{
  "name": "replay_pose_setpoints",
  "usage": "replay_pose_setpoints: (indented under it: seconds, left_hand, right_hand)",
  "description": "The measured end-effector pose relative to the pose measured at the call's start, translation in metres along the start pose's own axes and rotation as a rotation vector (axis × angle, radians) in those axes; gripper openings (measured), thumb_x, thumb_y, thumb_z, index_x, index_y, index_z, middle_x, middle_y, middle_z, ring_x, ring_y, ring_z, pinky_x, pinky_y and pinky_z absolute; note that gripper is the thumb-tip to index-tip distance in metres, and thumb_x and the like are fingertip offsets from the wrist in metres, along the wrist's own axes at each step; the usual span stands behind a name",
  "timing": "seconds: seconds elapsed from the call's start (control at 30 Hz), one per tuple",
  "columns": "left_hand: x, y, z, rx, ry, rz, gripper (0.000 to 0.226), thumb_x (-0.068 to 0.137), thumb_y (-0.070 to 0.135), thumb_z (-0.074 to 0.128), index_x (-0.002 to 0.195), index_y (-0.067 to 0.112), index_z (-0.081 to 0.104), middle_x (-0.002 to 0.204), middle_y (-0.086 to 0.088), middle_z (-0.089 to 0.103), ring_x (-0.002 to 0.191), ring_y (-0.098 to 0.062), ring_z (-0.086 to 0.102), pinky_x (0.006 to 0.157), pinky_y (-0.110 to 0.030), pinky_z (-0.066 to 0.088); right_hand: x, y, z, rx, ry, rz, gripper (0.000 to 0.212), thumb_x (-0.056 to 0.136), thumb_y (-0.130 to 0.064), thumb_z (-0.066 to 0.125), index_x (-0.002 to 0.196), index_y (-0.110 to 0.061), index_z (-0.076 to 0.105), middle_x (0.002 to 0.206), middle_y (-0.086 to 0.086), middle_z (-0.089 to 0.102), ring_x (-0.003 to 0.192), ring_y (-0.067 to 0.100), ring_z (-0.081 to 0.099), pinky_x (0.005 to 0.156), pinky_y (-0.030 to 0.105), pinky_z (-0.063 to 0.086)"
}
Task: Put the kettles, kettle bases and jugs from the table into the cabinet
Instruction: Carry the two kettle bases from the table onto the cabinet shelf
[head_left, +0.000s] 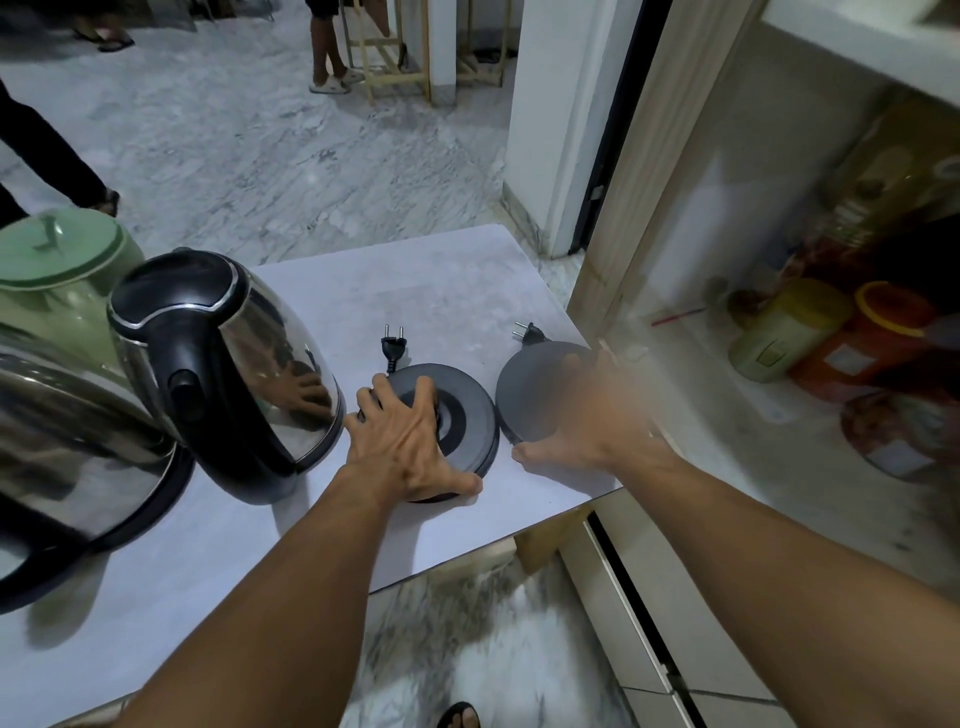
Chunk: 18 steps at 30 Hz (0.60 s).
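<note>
Two black round kettle bases lie near the table's right edge. My left hand (410, 441) is spread over the left base (462, 410), fingers and thumb clamped on its rim. My right hand (587, 415), blurred by motion, grips the right base (535, 384), which is tilted up off the table. Each base has a black plug at its far side (392, 345) (530, 332). A steel kettle with a black handle (223, 364) stands left of my left hand. A second steel kettle (67, 457) sits at the far left. A green jug (62, 270) stands behind them.
The white table (441, 280) ends just right of the bases. The open cabinet (727, 260) at right holds yellow (784, 327) and orange (872, 343) lidded jars and bottles at its back. People's legs stand on the marble floor beyond the table.
</note>
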<state>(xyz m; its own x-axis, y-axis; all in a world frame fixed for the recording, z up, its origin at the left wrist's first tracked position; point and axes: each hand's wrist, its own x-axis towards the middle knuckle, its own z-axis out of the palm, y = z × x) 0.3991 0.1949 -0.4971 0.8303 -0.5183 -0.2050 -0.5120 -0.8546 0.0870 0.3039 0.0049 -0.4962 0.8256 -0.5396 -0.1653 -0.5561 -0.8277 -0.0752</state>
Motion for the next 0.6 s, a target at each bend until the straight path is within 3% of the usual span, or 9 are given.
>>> replay_pose_setpoints:
  seconds: [0.17, 0.37, 0.43, 0.5, 0.6]
  left_hand:
    - [-0.009, 0.002, 0.000, -0.009, -0.021, 0.011, 0.100, 0.032, 0.080, 0.062, 0.104, 0.022, 0.025, 0.117, -0.015, 0.032, 0.100, -0.034, 0.038, 0.083, -0.047, 0.041]
    - [-0.010, 0.006, 0.007, -0.046, -0.125, -0.025, 0.108, 0.030, 0.079, 0.066, 0.109, 0.021, 0.022, 0.124, -0.019, 0.030, 0.111, -0.039, 0.034, 0.089, -0.051, 0.037]
    - [-0.007, 0.007, 0.005, -0.071, -0.200, -0.055, 0.124, 0.029, 0.085, 0.067, 0.125, 0.022, 0.019, 0.144, -0.028, 0.014, 0.131, -0.049, 0.019, 0.099, -0.062, 0.029]
    - [-0.005, 0.009, 0.005, -0.097, -0.241, -0.076, 0.132, 0.030, 0.086, 0.067, 0.133, 0.024, 0.012, 0.152, -0.029, -0.003, 0.139, -0.052, 0.004, 0.102, -0.066, 0.022]
    - [-0.005, 0.011, 0.007, -0.079, -0.179, -0.068, 0.119, 0.029, 0.082, 0.066, 0.122, 0.025, 0.020, 0.139, -0.024, 0.019, 0.122, -0.046, 0.027, 0.090, -0.058, 0.035]
  right_hand:
    - [-0.014, 0.004, 0.001, 0.020, -0.013, 0.028, 0.104, 0.042, -0.081, 0.061, 0.119, -0.023, 0.020, 0.147, 0.026, 0.025, 0.124, 0.045, 0.035, 0.099, 0.052, 0.034]
    - [-0.024, 0.006, 0.011, 0.041, -0.045, 0.051, 0.115, 0.041, -0.081, 0.061, 0.131, -0.023, 0.017, 0.150, 0.026, 0.018, 0.132, 0.047, 0.029, 0.105, 0.054, 0.031]
    - [-0.023, 0.007, 0.012, 0.049, -0.067, 0.050, 0.119, 0.042, -0.083, 0.062, 0.133, -0.022, 0.015, 0.153, 0.027, 0.014, 0.135, 0.048, 0.027, 0.106, 0.054, 0.031]
    - [-0.022, 0.009, 0.013, 0.058, -0.081, 0.045, 0.121, 0.044, -0.085, 0.063, 0.135, -0.021, 0.015, 0.155, 0.029, 0.009, 0.137, 0.049, 0.024, 0.106, 0.055, 0.029]
    - [-0.018, 0.009, 0.014, 0.064, -0.088, 0.046, 0.123, 0.046, -0.088, 0.063, 0.136, -0.020, 0.014, 0.157, 0.029, 0.004, 0.139, 0.049, 0.020, 0.106, 0.056, 0.029]
